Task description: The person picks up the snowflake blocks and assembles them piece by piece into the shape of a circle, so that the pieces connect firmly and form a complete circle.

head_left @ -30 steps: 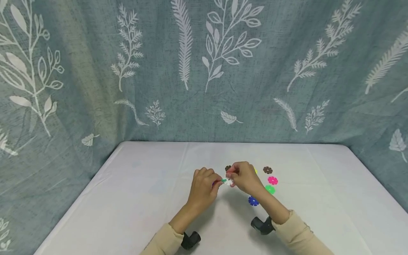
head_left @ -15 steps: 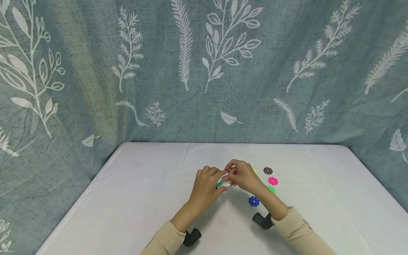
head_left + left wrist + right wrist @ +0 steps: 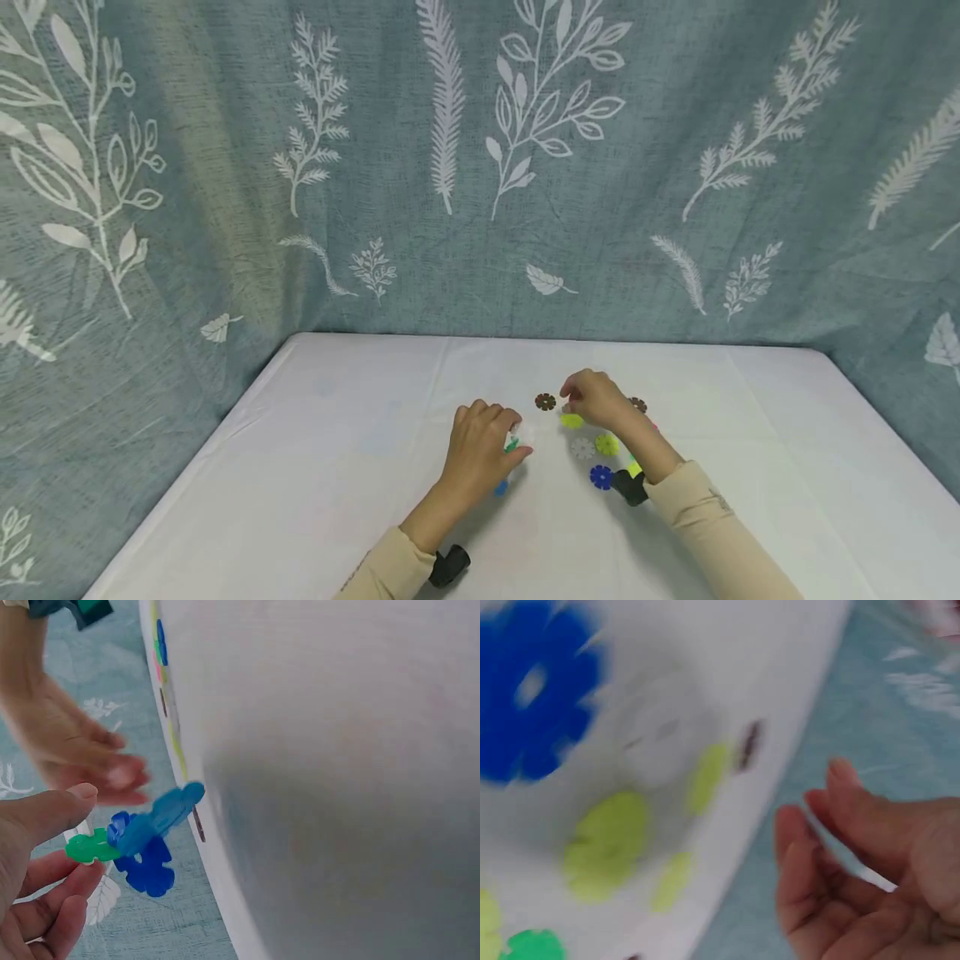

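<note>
My left hand (image 3: 480, 442) pinches a small cluster of interlocked, notched plastic discs between thumb and fingers. In the left wrist view the cluster shows a green disc (image 3: 91, 846), a dark blue disc (image 3: 150, 871) and a light blue disc (image 3: 161, 819); a white piece is mostly hidden by the fingers. Over the loose discs, apart from the left, hovers my right hand (image 3: 596, 400), fingers loosely bent, with no disc visible in them. Nearest beneath it is a yellow disc (image 3: 572, 421), with a brown disc (image 3: 545, 402) to its left.
More loose discs lie on the white-covered table (image 3: 337, 433): a white disc (image 3: 582, 448), another yellow disc (image 3: 607, 444), a dark blue disc (image 3: 602, 477) and a brown one (image 3: 637, 405). A patterned curtain (image 3: 450, 275) hangs behind. Each wrist carries a black device.
My right hand has left the cluster and moved right, over the loose discs. My left hand keeps the cluster. A white disc and yellow discs formerly covered now show.
</note>
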Motion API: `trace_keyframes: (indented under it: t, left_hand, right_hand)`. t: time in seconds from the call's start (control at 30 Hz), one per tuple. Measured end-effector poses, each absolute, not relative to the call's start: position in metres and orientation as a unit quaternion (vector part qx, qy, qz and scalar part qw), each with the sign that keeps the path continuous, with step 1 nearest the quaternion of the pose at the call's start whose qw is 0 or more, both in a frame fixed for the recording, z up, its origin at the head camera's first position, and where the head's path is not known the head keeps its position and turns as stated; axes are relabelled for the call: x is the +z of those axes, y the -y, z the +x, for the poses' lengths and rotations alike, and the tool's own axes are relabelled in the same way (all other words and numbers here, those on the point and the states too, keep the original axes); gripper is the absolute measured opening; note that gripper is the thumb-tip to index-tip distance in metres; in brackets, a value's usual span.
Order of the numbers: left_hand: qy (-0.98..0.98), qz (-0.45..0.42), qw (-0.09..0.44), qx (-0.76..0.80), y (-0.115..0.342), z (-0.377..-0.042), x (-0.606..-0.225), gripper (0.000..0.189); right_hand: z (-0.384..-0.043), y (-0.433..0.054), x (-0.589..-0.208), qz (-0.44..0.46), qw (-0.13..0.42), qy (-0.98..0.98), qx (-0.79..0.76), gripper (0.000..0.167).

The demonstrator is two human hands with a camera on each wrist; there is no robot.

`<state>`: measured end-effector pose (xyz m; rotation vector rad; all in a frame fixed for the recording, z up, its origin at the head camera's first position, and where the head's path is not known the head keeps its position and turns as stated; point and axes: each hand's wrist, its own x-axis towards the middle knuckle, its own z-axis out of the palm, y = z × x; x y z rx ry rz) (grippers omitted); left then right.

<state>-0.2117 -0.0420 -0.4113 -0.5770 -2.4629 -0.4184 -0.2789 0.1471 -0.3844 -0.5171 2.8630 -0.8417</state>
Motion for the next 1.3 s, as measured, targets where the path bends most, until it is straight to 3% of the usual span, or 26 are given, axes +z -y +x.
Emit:
trace_keyframes:
  t: [0.17,0.33,0.73,1.3]
  left_hand:
    - [0.918,-0.225,0.299,-0.133,0.042,-0.211,-0.415,0.038]
    - [0.917,-0.222,0.304,-0.133,0.042,-0.211,-0.415,0.038]
    - [0.917,-0.213,0.310,-0.135,0.038,-0.215,-0.413,0.035]
    - [0.910,-0.212,0.304,-0.188,0.033,-0.214,-0.405,0.033]
  right_hand:
    - [-0.289,-0.149,-0.401,-0.121,0.109,-0.967,-0.195,0.026]
    - [-0.291,-0.147,-0.408,-0.125,0.110,-0.967,-0.195,0.028]
    - [-0.261,-0.155,-0.388,-0.302,0.035,-0.892,-0.334,0.012]
    - [-0.243,-0.144,-0.385,-0.353,-0.122,-0.876,-0.305,0.013]
